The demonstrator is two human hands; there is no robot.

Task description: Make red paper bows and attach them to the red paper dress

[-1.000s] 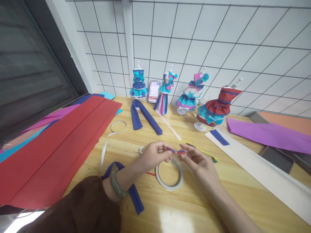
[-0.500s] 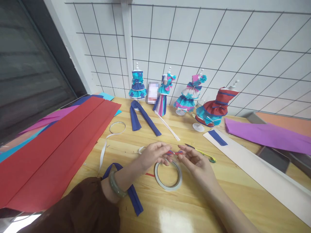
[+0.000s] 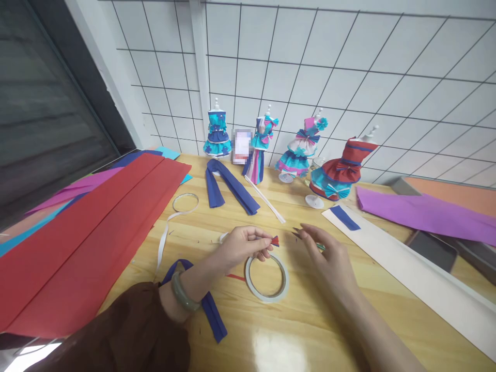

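Note:
Pinched between the fingers of my left hand (image 3: 248, 244) is a small red and blue paper bow (image 3: 275, 241), its pleated end sticking out to the right. My right hand (image 3: 325, 251) is to the right, its fingers closed at a small dark pointed tool (image 3: 296, 233), which is mostly hidden by the hand. Under the hand, part of a green and yellow cutter (image 3: 321, 247) shows. A roll of white tape (image 3: 267, 277) lies flat on the table just below my left fingers. A thin red strip (image 3: 235, 277) lies left of the roll.
Four miniature dress forms stand along the tiled wall, the rightmost in a red dress (image 3: 344, 168). Red paper (image 3: 96, 237) covers the left side. Blue strips (image 3: 215, 315), a white ribbon (image 3: 161, 248), cream paper (image 3: 411, 274), purple paper (image 3: 426, 214) and a dark phone (image 3: 432, 250) lie around.
My right hand has let go of the bow and moved right, to the dark pointed tool. My left hand still holds the bow, whose pleated right end now shows.

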